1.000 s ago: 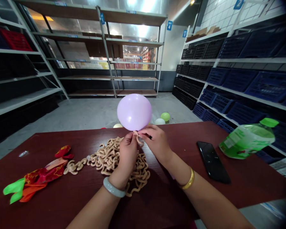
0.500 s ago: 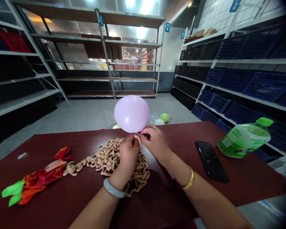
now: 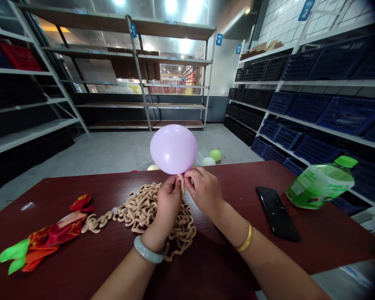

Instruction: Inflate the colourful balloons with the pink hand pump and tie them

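A blown-up purple balloon (image 3: 173, 149) stands above my two hands, its neck down between my fingertips. My left hand (image 3: 169, 196) is closed, thumb and forefinger pinching the balloon's neck and the top of a beige rubber band (image 3: 183, 185). My right hand (image 3: 204, 187) pinches at the neck from the other side; its fingertips partly hide the knot area. Beneath my left hand spreads a heap of curled beige rubber bands (image 3: 143, 206), linked into a trail to the left. Uninflated balloons in red, orange and green (image 3: 51, 237) lie at the left of the table.
On the dark red table (image 3: 237, 258), a black phone (image 3: 278, 213) and a green-capped bottle (image 3: 321, 183) stand at the right. A scrap of clear plastic (image 3: 27, 206) lies far left. Inflated balloons (image 3: 215, 155) rest on the floor beyond. Shelves with blue crates (image 3: 351, 113) line the right.
My right fingers have closed in more tightly at the balloon's neck, and the dark gap between them has gone. The balloon stays nearly in place; the view has shifted slightly.
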